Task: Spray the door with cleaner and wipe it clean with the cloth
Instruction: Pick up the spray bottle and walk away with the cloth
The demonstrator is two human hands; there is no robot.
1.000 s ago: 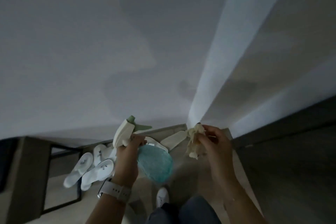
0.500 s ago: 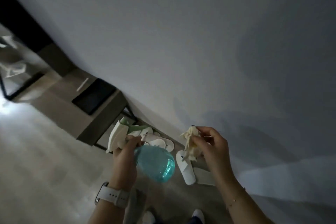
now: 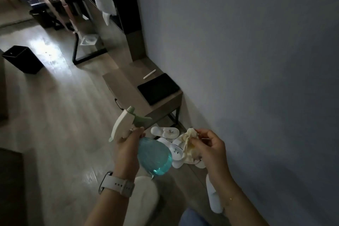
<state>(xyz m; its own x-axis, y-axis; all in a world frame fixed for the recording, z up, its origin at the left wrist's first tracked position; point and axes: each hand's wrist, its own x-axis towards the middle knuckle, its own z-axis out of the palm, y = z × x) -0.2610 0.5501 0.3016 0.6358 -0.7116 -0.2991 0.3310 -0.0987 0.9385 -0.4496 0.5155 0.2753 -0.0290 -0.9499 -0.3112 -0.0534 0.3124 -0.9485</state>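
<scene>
My left hand [image 3: 127, 149] grips the neck of a spray bottle [image 3: 154, 156] with a teal body and a white and pale green trigger head [image 3: 124, 122], nozzle pointing up and left. My right hand [image 3: 211, 149] pinches a crumpled cream cloth [image 3: 189, 146] beside the bottle. Both hands are held low in front of me. A plain white surface [image 3: 247, 60] fills the right side of the view; I cannot tell whether it is the door or a wall.
White slippers [image 3: 165, 132] lie on the floor by the surface. A low bench [image 3: 128, 82] carries a dark tablet [image 3: 158, 88] and a white pen [image 3: 149, 74]. A black bin [image 3: 22, 58] stands far left on the wood floor; a metal-framed desk stands beyond.
The view has swung left, away from the white surface toward the room and floor. Both hands keep the same hold on the bottle and the cloth.
</scene>
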